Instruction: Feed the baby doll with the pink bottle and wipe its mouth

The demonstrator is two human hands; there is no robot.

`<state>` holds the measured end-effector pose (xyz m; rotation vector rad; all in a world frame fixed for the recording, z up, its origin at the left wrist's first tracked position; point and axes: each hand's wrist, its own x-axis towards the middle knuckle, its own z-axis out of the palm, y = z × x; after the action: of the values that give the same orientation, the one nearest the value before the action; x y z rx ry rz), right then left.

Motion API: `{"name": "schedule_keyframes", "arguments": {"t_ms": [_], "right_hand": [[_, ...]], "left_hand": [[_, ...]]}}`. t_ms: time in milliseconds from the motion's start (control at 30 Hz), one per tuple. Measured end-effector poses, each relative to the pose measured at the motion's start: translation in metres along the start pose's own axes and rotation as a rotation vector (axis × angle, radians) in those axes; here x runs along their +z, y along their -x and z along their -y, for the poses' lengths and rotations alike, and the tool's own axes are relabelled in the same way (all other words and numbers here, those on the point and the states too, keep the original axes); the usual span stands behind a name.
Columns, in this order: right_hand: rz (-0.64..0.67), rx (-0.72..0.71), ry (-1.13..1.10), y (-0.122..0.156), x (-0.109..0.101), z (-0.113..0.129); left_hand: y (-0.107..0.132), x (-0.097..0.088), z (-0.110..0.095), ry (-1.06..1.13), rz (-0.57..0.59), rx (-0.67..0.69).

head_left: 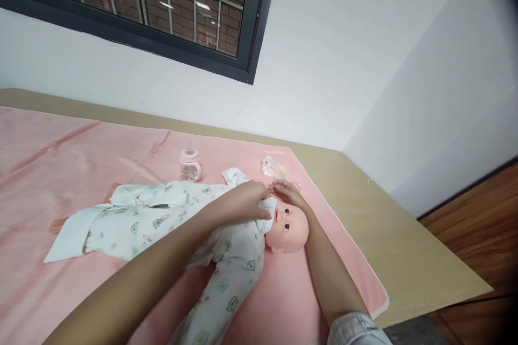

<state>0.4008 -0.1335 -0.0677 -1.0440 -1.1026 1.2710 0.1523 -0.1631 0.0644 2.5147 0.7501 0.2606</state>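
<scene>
A baby doll [285, 232] lies on its back on a pink blanket [157, 156], head to the right. It wears a white patterned outfit [162, 207] with one sleeve spread toward me. My left hand [251, 199] pinches a piece of thin white cloth or tissue [268, 207] at the doll's chin and mouth; whether this is loose or part of the collar, I cannot tell. On the far side of the doll's head, my right hand [286, 192] rests with its fingers stretched and slightly curved, holding nothing visible.
A pink baby bottle [190, 163] with a handle stands upright beyond the doll's body. Past its head lies a small clear plastic packet [273, 167]. The tan table [388, 232] meets a white wall [311, 64] below a barred window [194, 5]. Wooden furniture [477, 232] is at right.
</scene>
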Motion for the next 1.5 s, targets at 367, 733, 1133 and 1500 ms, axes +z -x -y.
{"name": "schedule_keyframes", "arguments": {"t_ms": [367,733,1133,1500], "right_hand": [[-0.007,-0.004,-0.004,-0.001,-0.002,-0.002],[-0.023,-0.008,-0.009,-0.002,-0.001,-0.002],[-0.018,-0.01,-0.012,-0.001,0.0,-0.001],[-0.031,0.005,0.01,0.001,0.002,0.001]], "left_hand": [[0.0,-0.001,0.006,-0.013,-0.012,0.021],[-0.008,0.007,0.016,-0.061,-0.096,0.078],[-0.006,0.005,0.011,-0.047,-0.123,0.105],[-0.004,0.004,0.004,-0.033,-0.085,0.108]]}}
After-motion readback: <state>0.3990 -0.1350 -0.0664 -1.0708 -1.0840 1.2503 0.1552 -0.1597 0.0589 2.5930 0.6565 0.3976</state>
